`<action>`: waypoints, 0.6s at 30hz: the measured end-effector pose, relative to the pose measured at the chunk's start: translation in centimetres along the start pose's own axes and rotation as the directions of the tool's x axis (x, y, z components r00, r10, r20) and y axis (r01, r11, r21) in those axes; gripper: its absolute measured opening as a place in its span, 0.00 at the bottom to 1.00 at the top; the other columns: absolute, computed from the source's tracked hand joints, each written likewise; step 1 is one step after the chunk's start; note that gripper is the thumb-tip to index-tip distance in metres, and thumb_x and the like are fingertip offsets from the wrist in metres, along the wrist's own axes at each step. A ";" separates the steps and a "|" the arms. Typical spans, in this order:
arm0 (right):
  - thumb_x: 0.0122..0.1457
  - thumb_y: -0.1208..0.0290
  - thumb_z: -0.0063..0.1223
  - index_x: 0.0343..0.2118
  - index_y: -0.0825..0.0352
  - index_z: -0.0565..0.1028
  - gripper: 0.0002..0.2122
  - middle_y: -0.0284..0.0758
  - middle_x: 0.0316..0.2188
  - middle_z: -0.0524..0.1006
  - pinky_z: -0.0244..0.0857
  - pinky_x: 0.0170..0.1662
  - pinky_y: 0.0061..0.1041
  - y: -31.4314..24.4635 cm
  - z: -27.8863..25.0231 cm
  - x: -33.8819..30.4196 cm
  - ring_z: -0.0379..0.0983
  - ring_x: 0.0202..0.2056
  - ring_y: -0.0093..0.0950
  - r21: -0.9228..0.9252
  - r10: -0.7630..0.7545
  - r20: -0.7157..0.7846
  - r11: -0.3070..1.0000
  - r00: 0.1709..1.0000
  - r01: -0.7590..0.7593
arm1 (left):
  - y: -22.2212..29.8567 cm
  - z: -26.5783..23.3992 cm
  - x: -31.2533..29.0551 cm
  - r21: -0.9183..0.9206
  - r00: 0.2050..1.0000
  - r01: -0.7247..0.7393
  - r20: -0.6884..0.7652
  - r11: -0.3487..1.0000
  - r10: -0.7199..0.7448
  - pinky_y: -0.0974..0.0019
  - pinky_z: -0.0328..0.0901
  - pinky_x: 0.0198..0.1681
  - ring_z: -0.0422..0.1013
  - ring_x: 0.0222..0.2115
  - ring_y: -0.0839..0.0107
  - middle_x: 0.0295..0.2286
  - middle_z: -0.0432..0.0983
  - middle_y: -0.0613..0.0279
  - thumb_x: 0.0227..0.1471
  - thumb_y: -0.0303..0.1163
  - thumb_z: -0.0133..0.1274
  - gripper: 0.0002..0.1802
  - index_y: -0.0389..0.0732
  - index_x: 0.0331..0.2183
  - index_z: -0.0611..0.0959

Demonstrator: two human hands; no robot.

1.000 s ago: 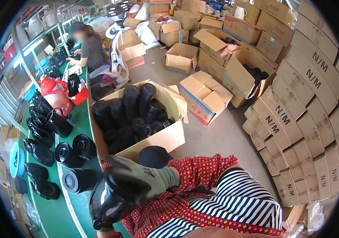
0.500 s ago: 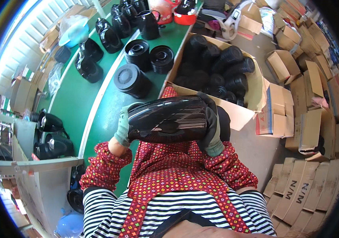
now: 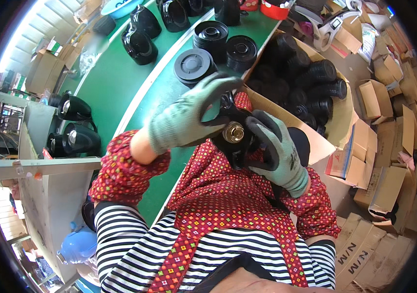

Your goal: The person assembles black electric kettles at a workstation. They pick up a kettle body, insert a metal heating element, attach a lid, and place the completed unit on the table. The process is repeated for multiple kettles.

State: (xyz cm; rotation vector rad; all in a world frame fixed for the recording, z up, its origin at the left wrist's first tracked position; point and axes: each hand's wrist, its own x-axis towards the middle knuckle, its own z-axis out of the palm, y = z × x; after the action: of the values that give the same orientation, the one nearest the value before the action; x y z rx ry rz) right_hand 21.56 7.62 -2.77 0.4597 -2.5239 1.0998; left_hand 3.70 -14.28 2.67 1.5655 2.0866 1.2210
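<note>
A glossy black jug body point(image 3: 220, 145) is between my gloved hands, over my lap. One end of it faces up, with a shiny metallic, gold-toned round piece point(image 3: 233, 132) at its middle. My left hand point(image 3: 189, 115), in a pale green glove with dark fingers, curves round its left and upper side, thumb and forefinger spread. Some of its fingers are hidden. My right hand point(image 3: 279, 151), gloved alike, grips the right side with bent fingers. Beyond my left hand, a stack of round black lids point(image 3: 195, 66) stands on the green table point(image 3: 152, 100).
Two more stacks of round black parts point(image 3: 211, 34) point(image 3: 241, 51) stand farther back, with black jugs point(image 3: 139, 45) to their left. A cardboard box point(image 3: 333, 115) of black ribbed cylinders stands close on my right. Brown cartons point(image 3: 372, 100) crowd the right side.
The jug has turned from lying sideways to showing an end with the metallic piece. Both hands have shifted their hold, and the view has swung to the left.
</note>
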 end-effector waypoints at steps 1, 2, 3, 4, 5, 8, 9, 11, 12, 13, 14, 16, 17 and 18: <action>0.41 0.68 0.79 0.67 0.55 0.70 0.45 0.48 0.66 0.65 0.62 0.66 0.46 0.1 -0.1 -0.3 0.64 0.65 0.50 -0.003 0.008 -0.001 1.000 1.000 -0.008 | 0.2 -1.0 -0.9 0.054 0.999 -0.050 0.005 0.997 0.050 0.47 0.61 0.68 0.60 0.67 0.40 0.65 0.62 0.39 0.42 0.30 0.73 0.49 0.44 0.65 0.71; 0.41 0.68 0.79 0.67 0.54 0.71 0.45 0.48 0.66 0.66 0.63 0.66 0.46 0.3 -0.2 -0.7 0.65 0.65 0.50 -0.011 0.026 -0.013 1.000 1.000 -0.026 | 0.0 -1.4 -1.4 0.102 0.994 -0.109 0.025 0.989 0.107 0.46 0.59 0.69 0.56 0.69 0.40 0.66 0.60 0.38 0.41 0.32 0.75 0.51 0.45 0.66 0.71; 0.40 0.69 0.79 0.66 0.52 0.73 0.44 0.48 0.65 0.66 0.64 0.65 0.45 0.1 -0.7 -0.8 0.66 0.63 0.50 -0.016 0.045 0.003 0.999 0.999 -0.045 | 0.4 -1.2 -1.6 0.078 0.992 -0.099 0.090 0.992 0.092 0.43 0.57 0.69 0.51 0.70 0.37 0.67 0.56 0.36 0.37 0.35 0.77 0.54 0.47 0.66 0.72; 0.39 0.69 0.79 0.65 0.53 0.74 0.43 0.49 0.65 0.66 0.64 0.65 0.45 0.0 -0.9 -0.7 0.66 0.64 0.50 -0.042 0.063 0.016 0.997 0.998 -0.062 | 0.8 -1.2 -1.9 0.057 0.985 -0.084 0.154 0.995 0.074 0.40 0.55 0.70 0.46 0.72 0.34 0.69 0.52 0.33 0.33 0.38 0.79 0.57 0.50 0.65 0.72; 0.38 0.70 0.79 0.64 0.54 0.75 0.42 0.49 0.65 0.66 0.64 0.65 0.45 -0.2 -1.2 -0.7 0.66 0.64 0.50 -0.068 0.081 0.030 0.995 0.996 -0.079 | 0.7 -0.5 -2.1 0.154 0.982 -0.086 0.178 0.984 0.058 0.38 0.54 0.70 0.45 0.71 0.31 0.70 0.49 0.33 0.32 0.39 0.80 0.57 0.53 0.65 0.73; 0.38 0.69 0.78 0.59 0.54 0.79 0.38 0.51 0.65 0.66 0.65 0.64 0.44 -0.7 -1.6 -0.1 0.68 0.63 0.51 -0.160 0.098 0.072 0.983 0.993 -0.086 | 0.8 2.2 -2.4 0.254 0.983 -0.013 0.181 0.967 -0.034 0.35 0.49 0.71 0.43 0.70 0.24 0.72 0.41 0.31 0.27 0.43 0.82 0.52 0.52 0.59 0.80; 0.38 0.69 0.77 0.59 0.55 0.80 0.37 0.51 0.65 0.66 0.65 0.64 0.44 -0.6 -1.6 0.0 0.68 0.63 0.51 -0.176 0.087 0.081 0.982 0.993 -0.071 | 0.7 3.2 -2.4 0.241 0.993 -0.042 0.113 0.970 0.015 0.37 0.51 0.70 0.47 0.69 0.26 0.70 0.46 0.32 0.29 0.40 0.81 0.48 0.50 0.57 0.82; 0.38 0.72 0.76 0.55 0.56 0.82 0.34 0.53 0.64 0.67 0.66 0.63 0.44 -1.2 -2.0 -0.1 0.70 0.61 0.52 -0.216 0.089 0.094 0.974 0.992 -0.067 | 0.7 4.1 -2.2 0.184 0.996 -0.054 0.083 0.981 0.039 0.39 0.56 0.68 0.53 0.68 0.30 0.68 0.53 0.35 0.32 0.37 0.79 0.41 0.49 0.53 0.84; 0.38 0.73 0.75 0.55 0.56 0.82 0.33 0.53 0.64 0.67 0.66 0.62 0.44 -1.4 -2.1 -0.2 0.70 0.61 0.52 -0.233 0.090 0.099 0.970 0.991 -0.065 | 0.8 4.4 -2.1 0.139 0.993 -0.031 0.121 0.990 0.014 0.39 0.59 0.67 0.55 0.67 0.33 0.67 0.56 0.37 0.34 0.36 0.78 0.39 0.49 0.53 0.85; 0.38 0.74 0.75 0.54 0.56 0.82 0.33 0.53 0.64 0.67 0.66 0.62 0.44 -1.5 -2.0 -0.1 0.70 0.61 0.53 -0.251 0.092 0.101 0.966 0.991 -0.064 | 0.8 4.4 -1.9 0.096 0.987 -0.007 0.163 0.995 -0.008 0.39 0.61 0.66 0.57 0.66 0.35 0.66 0.58 0.40 0.36 0.34 0.76 0.36 0.49 0.52 0.85; 0.38 0.75 0.74 0.54 0.56 0.82 0.32 0.54 0.64 0.68 0.66 0.62 0.45 -1.7 -2.0 -0.1 0.70 0.61 0.53 -0.268 0.093 0.104 0.961 0.990 -0.062 | 0.9 4.4 -1.9 0.096 0.990 -0.017 0.142 0.995 0.003 0.41 0.62 0.65 0.60 0.65 0.38 0.65 0.61 0.42 0.36 0.34 0.76 0.35 0.49 0.51 0.86; 0.39 0.78 0.72 0.53 0.57 0.82 0.31 0.54 0.64 0.68 0.66 0.62 0.45 -2.0 -2.1 -0.1 0.70 0.61 0.53 -0.280 0.097 0.099 0.958 0.990 -0.066 | 1.1 4.6 -2.1 0.097 0.995 -0.034 0.095 0.995 0.025 0.45 0.64 0.64 0.65 0.63 0.42 0.62 0.67 0.46 0.36 0.33 0.76 0.34 0.48 0.50 0.86; 0.40 0.78 0.71 0.53 0.57 0.82 0.31 0.54 0.64 0.68 0.66 0.62 0.45 -2.1 -2.0 -0.2 0.70 0.61 0.53 -0.278 0.096 0.098 0.958 0.991 -0.066 | 1.3 4.7 -2.2 0.107 0.996 -0.056 0.073 0.993 0.049 0.46 0.64 0.64 0.66 0.62 0.42 0.61 0.68 0.46 0.35 0.33 0.76 0.34 0.47 0.50 0.86; 0.40 0.79 0.71 0.53 0.57 0.82 0.30 0.54 0.64 0.67 0.65 0.63 0.45 -2.1 -1.9 -0.3 0.70 0.61 0.53 -0.277 0.095 0.097 0.959 0.991 -0.065 | 1.5 4.8 -2.2 0.117 0.996 -0.078 0.052 0.990 0.072 0.46 0.65 0.64 0.67 0.61 0.42 0.60 0.70 0.46 0.35 0.33 0.76 0.34 0.47 0.49 0.87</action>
State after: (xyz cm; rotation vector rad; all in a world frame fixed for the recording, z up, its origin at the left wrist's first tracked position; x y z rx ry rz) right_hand 23.05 7.79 -0.35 0.3530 -2.7583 0.7519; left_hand 8.59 -13.93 0.22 1.7219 2.1234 1.0895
